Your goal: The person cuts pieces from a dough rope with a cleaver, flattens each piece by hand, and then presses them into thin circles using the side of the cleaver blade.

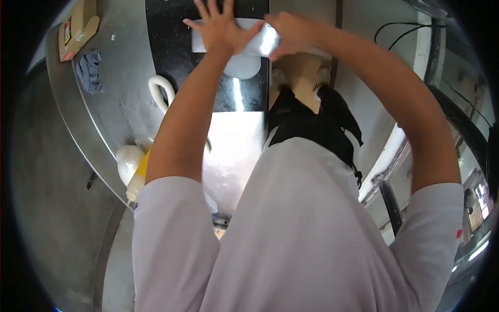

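My left hand (221, 32) lies flat with its fingers spread on a shiny silver sheet (254, 46), at the top of the view on a black work surface (176, 54). At the sheet's right end, by the surface's edge, my right hand (292, 34) is closed on it; that hand is slightly blurred. A round grey patch or disc (243, 67) shows just below the sheet. Nearer my body, a larger bright, shiny panel (234, 143) lies on the black surface, partly hidden by my left arm and shirt.
Left of my forearm are a white curved tube (161, 89) and white bottles (130, 162) beside something yellow. Farther left on the grey table (122, 57) lie a blue-grey cloth (89, 72) and an open cardboard box (78, 30). Black cables (405, 25) hang at the right.
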Demonstrator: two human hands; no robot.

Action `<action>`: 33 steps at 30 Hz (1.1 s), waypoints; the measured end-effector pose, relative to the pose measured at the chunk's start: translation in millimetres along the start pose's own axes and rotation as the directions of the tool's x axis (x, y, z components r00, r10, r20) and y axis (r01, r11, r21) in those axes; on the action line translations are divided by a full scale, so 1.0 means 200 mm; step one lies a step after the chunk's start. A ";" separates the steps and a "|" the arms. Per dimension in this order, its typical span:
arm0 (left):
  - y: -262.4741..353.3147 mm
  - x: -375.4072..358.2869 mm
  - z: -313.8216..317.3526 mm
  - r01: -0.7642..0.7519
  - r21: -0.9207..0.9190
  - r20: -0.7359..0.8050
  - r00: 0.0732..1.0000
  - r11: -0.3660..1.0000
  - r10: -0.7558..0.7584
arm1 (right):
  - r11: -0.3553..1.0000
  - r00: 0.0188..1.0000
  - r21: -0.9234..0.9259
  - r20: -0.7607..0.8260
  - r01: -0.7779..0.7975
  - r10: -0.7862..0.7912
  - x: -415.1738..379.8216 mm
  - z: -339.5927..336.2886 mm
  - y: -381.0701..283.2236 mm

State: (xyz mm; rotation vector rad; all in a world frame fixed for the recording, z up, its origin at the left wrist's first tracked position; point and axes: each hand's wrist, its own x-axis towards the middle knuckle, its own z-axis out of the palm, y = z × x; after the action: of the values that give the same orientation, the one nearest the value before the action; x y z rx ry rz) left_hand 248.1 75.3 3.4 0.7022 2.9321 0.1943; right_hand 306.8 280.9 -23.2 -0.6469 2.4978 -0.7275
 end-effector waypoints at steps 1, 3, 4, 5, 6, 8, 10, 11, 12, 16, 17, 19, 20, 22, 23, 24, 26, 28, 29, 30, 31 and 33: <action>0.01 -0.07 0.07 -0.067 0.018 -0.007 0.998 0.998 0.067 | 0.981 0.992 0.150 0.055 -0.121 0.114 -0.08 0.05 -0.08; 0.12 -0.11 0.11 -0.081 -0.003 0.020 0.997 0.997 0.081 | 0.981 0.987 0.124 0.077 -0.150 0.141 -0.14 0.06 -0.04; 0.14 -0.05 0.10 -0.057 0.015 0.031 0.998 0.998 0.057 | 0.988 0.992 0.100 -0.014 -0.120 0.122 -0.15 0.04 0.03; 0.14 -0.01 0.10 -0.039 -0.017 -0.087 0.995 0.999 0.038 | 0.992 0.993 0.100 -0.091 -0.072 0.081 -0.16 0.06 0.03; 0.13 0.01 0.09 -0.009 0.001 -0.132 0.991 1.000 0.009 | 0.971 0.983 0.222 -0.175 0.093 -0.054 -0.11 0.03 0.09; 0.10 0.08 0.07 0.064 0.009 -0.134 0.989 0.998 -0.062 | 0.975 0.967 0.100 -0.177 0.201 -0.181 0.07 0.04 0.21; 0.07 0.14 0.00 0.028 0.040 -0.085 0.996 0.999 -0.024 | 0.948 0.936 -0.112 -0.160 0.299 -0.314 0.12 -0.03 0.22; 0.03 0.14 0.01 -0.015 0.043 -0.066 0.998 0.999 0.018 | 0.984 0.974 0.061 -0.166 0.168 -0.156 0.09 0.00 0.12; 0.00 0.09 0.02 -0.070 0.068 -0.014 0.997 0.995 0.071 | 0.969 0.991 0.244 -0.136 0.036 -0.002 0.05 0.05 0.03; -0.10 -0.05 0.07 -0.257 0.057 0.072 0.965 0.965 0.253 | 0.929 0.945 0.172 0.079 -0.328 0.318 -0.06 0.13 -0.24; -0.10 0.02 0.07 -0.235 0.054 0.062 0.971 0.971 0.231 | 0.937 0.949 0.156 0.088 -0.314 0.304 -0.02 0.11 -0.17; -0.12 0.14 0.03 -0.331 0.075 -0.128 0.932 0.941 0.338 | 0.940 0.917 0.318 -0.400 0.125 0.014 0.04 0.15 -0.07; -0.13 0.22 0.04 -0.323 0.126 -0.103 0.936 0.938 0.336 | 0.977 0.950 0.210 -0.312 0.043 0.025 0.11 0.13 0.01; -0.11 0.32 0.03 -0.387 0.083 -0.129 0.909 0.918 0.395 | 0.975 0.941 0.223 -0.328 -0.011 0.086 0.10 0.11 0.01; -0.11 0.32 0.03 -0.434 0.035 -0.116 0.893 0.900 0.435 | 0.961 0.938 0.272 -0.316 -0.056 0.144 0.09 0.05 -0.07; -0.10 0.27 0.06 -0.460 0.087 -0.061 0.883 0.884 0.465 | 0.873 0.925 0.324 0.011 -0.363 0.381 0.03 0.02 -0.15; -0.08 0.13 0.06 -0.451 0.023 0.039 0.892 0.892 0.450 | 0.925 0.935 0.221 -0.106 -0.310 0.339 -0.08 0.21 -0.19; -0.09 0.17 0.13 -0.465 0.031 -0.080 0.881 0.885 0.466 | 0.936 0.949 0.241 -0.121 -0.256 0.290 -0.06 0.19 -0.09; -0.09 0.20 0.12 -0.461 0.084 -0.138 0.873 0.884 0.468 | 0.935 0.953 0.246 -0.100 -0.254 0.285 0.00 0.21 0.04; -0.11 0.25 0.10 -0.441 0.117 -0.183 0.871 0.890 0.456 | 0.889 0.967 0.381 0.103 -0.255 0.233 0.10 0.29 0.24; -0.12 0.29 0.08 -0.422 0.158 -0.243 0.859 0.892 0.450 | 0.825 0.950 0.495 0.276 -0.271 0.146 0.14 0.32 0.33; -0.15 0.41 0.07 -0.412 0.111 -0.365 0.830 0.904 0.423 | 0.953 0.974 0.252 -0.105 -0.168 0.199 0.23 0.03 0.21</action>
State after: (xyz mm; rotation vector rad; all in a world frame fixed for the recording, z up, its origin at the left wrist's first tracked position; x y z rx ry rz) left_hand 164.4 87.6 -22.3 1.4661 3.0873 0.3689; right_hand 261.5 285.2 -64.3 -0.2827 2.4867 -1.0099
